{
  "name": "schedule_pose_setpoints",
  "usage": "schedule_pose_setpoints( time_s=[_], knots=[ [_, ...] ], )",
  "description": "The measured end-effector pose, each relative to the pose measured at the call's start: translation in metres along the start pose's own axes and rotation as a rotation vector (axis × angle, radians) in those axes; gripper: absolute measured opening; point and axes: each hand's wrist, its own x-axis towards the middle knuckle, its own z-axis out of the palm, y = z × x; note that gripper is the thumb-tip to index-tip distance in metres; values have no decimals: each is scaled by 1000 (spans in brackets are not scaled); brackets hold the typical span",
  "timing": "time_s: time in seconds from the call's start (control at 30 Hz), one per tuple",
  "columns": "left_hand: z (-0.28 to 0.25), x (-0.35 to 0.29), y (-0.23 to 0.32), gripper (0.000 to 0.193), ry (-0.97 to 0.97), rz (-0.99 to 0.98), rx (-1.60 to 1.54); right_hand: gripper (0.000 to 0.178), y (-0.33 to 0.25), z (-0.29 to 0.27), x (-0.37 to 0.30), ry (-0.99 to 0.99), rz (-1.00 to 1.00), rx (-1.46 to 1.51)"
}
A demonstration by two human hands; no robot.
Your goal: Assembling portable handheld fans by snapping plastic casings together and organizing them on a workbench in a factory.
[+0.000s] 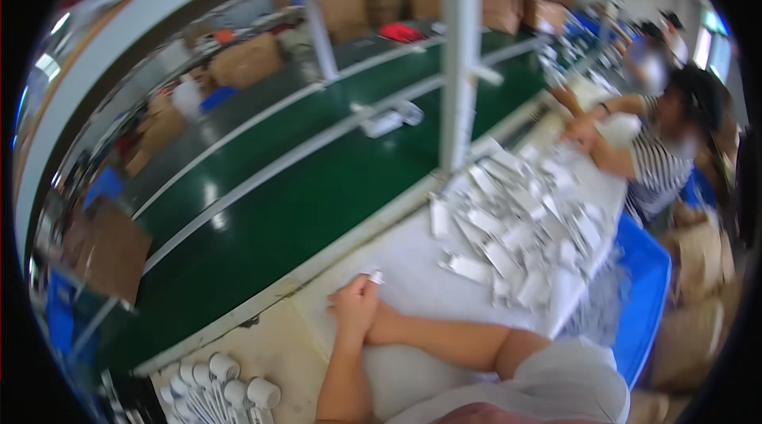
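Note:
My two hands meet above the near edge of the white-covered worktable (405,285). My left hand (354,305) is closed, and a small white piece (375,275) sticks out at its thumb side. My right hand (382,324) presses up against the left from the right; its fingers are mostly hidden behind the left hand. To the right of the hands lies a loose pile of white plastic housings (516,225). At the lower left, several white round-headed parts with long stems (225,380) rest together on the table.
Beyond the table runs a green conveyor belt (317,210), with a white part (385,124) on it. A white post (459,59) rises at the table's far edge. A blue bin (647,289) stands at the right. A co-worker in a striped shirt (663,162) handles parts across the pile.

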Motion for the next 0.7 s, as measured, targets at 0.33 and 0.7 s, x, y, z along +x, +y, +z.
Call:
schedule_pose_setpoints(
  time_s=[0.33,0.7],
  knots=[
    [-1,-2,-6,26,-5,17,-135,50,-12,-14,4,-191,-12,-207],
    [-1,0,-12,24,-61,-42,-287,54,-18,-13,1,-225,46,-358]
  ],
)
